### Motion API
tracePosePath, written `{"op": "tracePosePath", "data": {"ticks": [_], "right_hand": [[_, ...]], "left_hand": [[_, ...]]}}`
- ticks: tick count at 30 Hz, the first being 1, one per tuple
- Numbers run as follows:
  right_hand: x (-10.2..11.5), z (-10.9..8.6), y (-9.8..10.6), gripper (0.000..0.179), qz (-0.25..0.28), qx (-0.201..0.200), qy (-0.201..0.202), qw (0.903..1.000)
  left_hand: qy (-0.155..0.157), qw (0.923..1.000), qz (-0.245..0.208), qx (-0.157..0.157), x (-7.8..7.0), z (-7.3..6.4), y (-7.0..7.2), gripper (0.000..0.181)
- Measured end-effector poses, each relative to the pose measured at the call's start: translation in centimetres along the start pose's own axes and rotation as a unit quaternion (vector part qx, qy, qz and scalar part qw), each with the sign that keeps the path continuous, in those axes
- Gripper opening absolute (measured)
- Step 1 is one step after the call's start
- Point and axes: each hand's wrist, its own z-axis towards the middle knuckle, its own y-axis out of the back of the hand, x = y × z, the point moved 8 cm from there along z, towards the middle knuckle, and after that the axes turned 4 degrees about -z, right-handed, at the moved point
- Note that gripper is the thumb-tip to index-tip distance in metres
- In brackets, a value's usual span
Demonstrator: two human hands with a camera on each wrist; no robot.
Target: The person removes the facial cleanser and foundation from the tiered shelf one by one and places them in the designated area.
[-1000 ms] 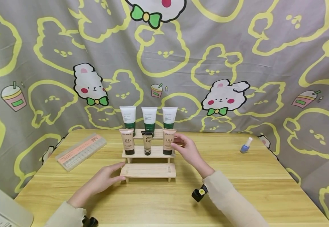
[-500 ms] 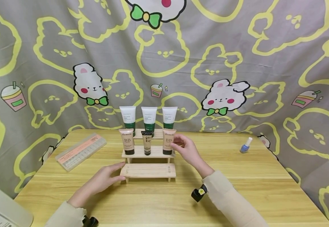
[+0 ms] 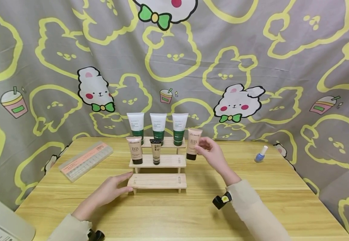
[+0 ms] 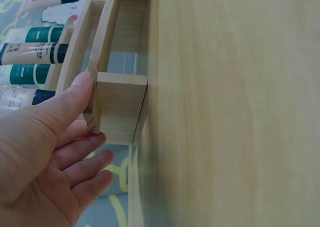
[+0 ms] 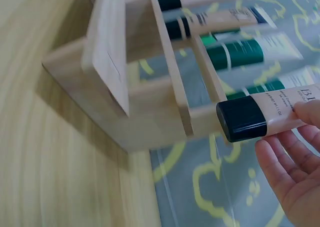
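A three-step wooden display stand (image 3: 157, 180) stands mid-table. My left hand (image 3: 109, 190) holds the left end of its lowest step; in the left wrist view the thumb (image 4: 75, 89) and fingertips lie at the board's edge. My right hand (image 3: 211, 154) pinches a beige BB cream tube (image 3: 193, 144), black cap down, in the air just right of the stand. Another BB cream tube (image 3: 136, 150) and a small black-topped tube (image 3: 156, 152) stand on the middle step. On the top step are three white-and-green tubes (image 3: 158, 125).
A flat box with a pink label (image 3: 86, 160) lies at the left of the table. A blue nail polish bottle (image 3: 261, 154) stands at the right. A pale container (image 3: 4, 221) is at the near left corner. A patterned curtain hangs behind.
The right hand has lifted the beige BB cream tube off the right end of the middle step and carried it up and to the right. My left hand stays where it was.
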Motion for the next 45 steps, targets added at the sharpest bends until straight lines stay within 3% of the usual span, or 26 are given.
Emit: {"op": "tracePosePath", "data": {"ticks": [9,15,20,31,45], "right_hand": [[-4.8,1.0,2.7,0.025,0.020,-0.037,-0.070,0.9966],[-9.2,1.4,2.6,0.025,0.010,-0.017,-0.152,0.9882],[-11.7,1.5,2.1,0.027,-0.023,0.003,-0.199,0.9798],[-14.7,1.5,0.7,0.030,-0.030,0.034,-0.274,0.9608],[-15.5,1.1,0.6,0.030,-0.045,0.042,-0.295,0.9535]], "left_hand": [[-0.001,1.0000,0.005,-0.003,-0.1,0.0,0.1,0.061],[0.001,1.0000,0.005,0.000,-0.1,0.0,0.0,0.063],[0.001,1.0000,0.007,0.000,-0.2,0.1,0.0,0.063],[0.002,0.9999,0.013,0.001,-0.3,0.2,0.0,0.063],[0.010,0.9999,0.005,0.001,-0.2,0.0,0.1,0.062]]}}
